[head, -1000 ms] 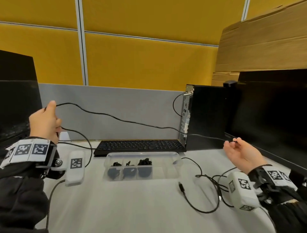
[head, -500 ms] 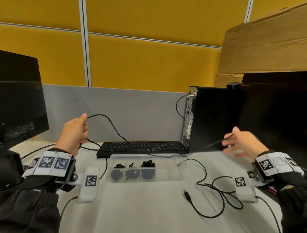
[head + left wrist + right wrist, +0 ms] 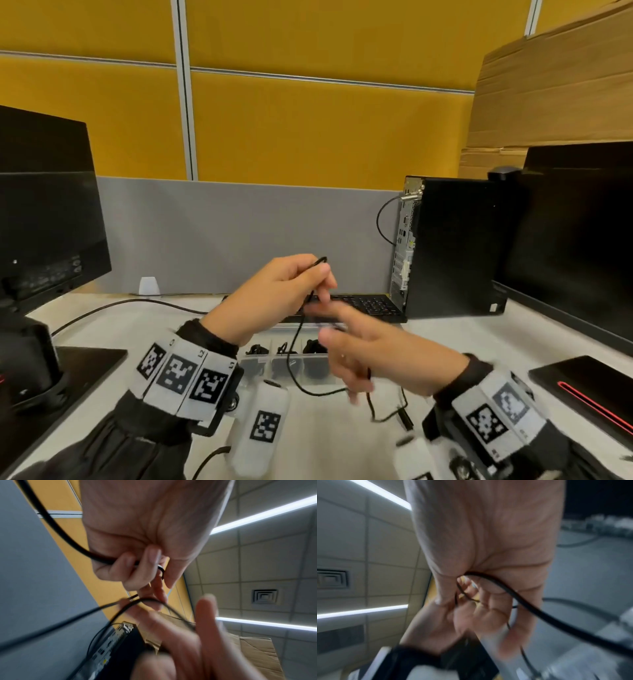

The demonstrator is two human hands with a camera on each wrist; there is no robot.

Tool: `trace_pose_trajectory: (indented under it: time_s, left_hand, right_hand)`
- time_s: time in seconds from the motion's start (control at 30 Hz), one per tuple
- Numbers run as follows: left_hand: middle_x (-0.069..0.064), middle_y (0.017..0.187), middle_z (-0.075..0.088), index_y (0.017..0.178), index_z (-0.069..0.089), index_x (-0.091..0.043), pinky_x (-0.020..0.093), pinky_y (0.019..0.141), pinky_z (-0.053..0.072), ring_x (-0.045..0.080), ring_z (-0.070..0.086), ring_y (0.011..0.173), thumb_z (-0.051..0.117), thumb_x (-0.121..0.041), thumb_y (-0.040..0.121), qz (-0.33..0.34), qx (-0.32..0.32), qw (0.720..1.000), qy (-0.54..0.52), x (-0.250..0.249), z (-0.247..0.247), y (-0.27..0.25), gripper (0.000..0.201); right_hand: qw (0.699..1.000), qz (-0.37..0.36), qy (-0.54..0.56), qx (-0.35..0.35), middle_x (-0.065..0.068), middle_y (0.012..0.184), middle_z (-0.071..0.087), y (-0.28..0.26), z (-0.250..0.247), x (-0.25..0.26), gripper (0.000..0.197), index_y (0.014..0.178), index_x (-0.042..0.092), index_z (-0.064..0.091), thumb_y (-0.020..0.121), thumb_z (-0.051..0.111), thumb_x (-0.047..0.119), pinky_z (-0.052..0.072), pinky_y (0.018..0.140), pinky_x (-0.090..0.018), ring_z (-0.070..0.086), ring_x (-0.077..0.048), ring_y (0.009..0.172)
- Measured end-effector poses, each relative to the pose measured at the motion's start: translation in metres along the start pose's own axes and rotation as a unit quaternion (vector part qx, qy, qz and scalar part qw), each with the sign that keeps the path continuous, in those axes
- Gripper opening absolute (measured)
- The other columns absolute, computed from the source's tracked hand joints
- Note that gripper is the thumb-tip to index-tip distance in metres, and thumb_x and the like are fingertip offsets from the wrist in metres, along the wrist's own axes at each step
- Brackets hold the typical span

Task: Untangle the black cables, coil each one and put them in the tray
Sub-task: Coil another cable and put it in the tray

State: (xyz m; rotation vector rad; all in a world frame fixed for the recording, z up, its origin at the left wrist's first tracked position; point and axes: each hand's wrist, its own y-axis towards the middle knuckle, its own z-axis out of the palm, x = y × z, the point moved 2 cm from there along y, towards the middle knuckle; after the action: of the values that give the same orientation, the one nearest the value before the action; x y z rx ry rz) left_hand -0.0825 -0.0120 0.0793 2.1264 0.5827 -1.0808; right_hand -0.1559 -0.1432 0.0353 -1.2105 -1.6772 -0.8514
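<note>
My left hand (image 3: 281, 294) is raised over the middle of the desk and pinches a thin black cable (image 3: 297, 332), with a small bend of it poking above the fingers. In the left wrist view the curled fingers (image 3: 137, 566) close round the cable (image 3: 60, 530). The cable hangs down, loops in front of the clear tray (image 3: 260, 368) and runs under my right hand (image 3: 363, 353). That hand is blurred and right beside the left, with its forefinger stretched out. In the right wrist view the cable (image 3: 556, 616) comes out from under its curled fingers (image 3: 496, 588). Coiled black cables (image 3: 255, 349) lie in the tray.
A black keyboard (image 3: 373, 305) lies behind the tray, with a PC tower (image 3: 452, 246) to its right. Monitors stand at the left (image 3: 44, 212) and right (image 3: 575, 240). More loose black cable (image 3: 394, 414) lies on the desk below my right hand. A flat black item (image 3: 589, 387) sits at the right edge.
My hands, spread wide a second ago, have come together above the tray. The cable that was stretched between them now hangs slack in a loop.
</note>
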Motion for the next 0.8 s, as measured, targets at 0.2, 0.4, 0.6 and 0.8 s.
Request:
trace_pose_trajectory:
  time_s: [0.2, 0.4, 0.6, 0.8]
  left_hand:
    - [-0.010, 0.055, 0.030, 0.069, 0.039, -0.014, 0.016, 0.044, 0.021, 0.007, 0.023, 0.047, 0.036, -0.027, 0.099, -0.037, -0.071, 0.997, 0.005, 0.011, -0.031, 0.004, 0.033]
    - [-0.008, 0.057, 0.027, 0.085, 0.061, -0.011, 0.019, 0.047, 0.022, 0.005, 0.025, 0.049, 0.038, -0.026, 0.099, 0.010, -0.047, 0.998, -0.032, 0.020, -0.022, 0.016, 0.031]
    - [-0.008, 0.053, 0.028, 0.079, 0.056, -0.009, 0.019, 0.050, 0.030, 0.009, 0.024, 0.049, 0.046, -0.033, 0.088, 0.027, -0.030, 0.994, -0.097, 0.025, -0.021, 0.020, 0.028]
    - [-0.012, 0.052, 0.025, 0.083, 0.056, -0.012, 0.017, 0.047, 0.026, 0.004, 0.020, 0.044, 0.046, -0.027, 0.090, 0.042, -0.016, 0.972, -0.232, 0.024, -0.038, 0.016, 0.020]
  right_hand:
    - [0.907, 0.124, -0.247, -0.317, 0.006, 0.078, 0.052, 0.006, -0.081, -0.043, 0.033, 0.107, 0.019, 0.056, 0.092, 0.047, 0.046, 0.043, 0.059, -0.021, 0.055, -0.008, 0.073]
    - [0.924, 0.021, -0.318, -0.213, 0.011, 0.135, 0.038, 0.022, -0.064, -0.006, 0.080, 0.144, 0.044, 0.010, 0.078, 0.052, 0.061, 0.036, 0.098, -0.029, 0.033, -0.007, 0.128]
    - [0.961, -0.152, -0.029, -0.230, 0.009, 0.048, 0.035, 0.047, -0.044, 0.018, 0.029, 0.077, 0.015, 0.054, 0.099, 0.040, 0.026, 0.047, 0.057, -0.030, 0.040, -0.007, 0.043]
    - [0.817, -0.196, -0.219, -0.495, 0.007, 0.055, 0.043, 0.045, -0.081, -0.006, 0.025, 0.081, 0.016, 0.059, 0.099, 0.043, 0.022, 0.029, 0.046, -0.015, 0.039, -0.003, 0.046]
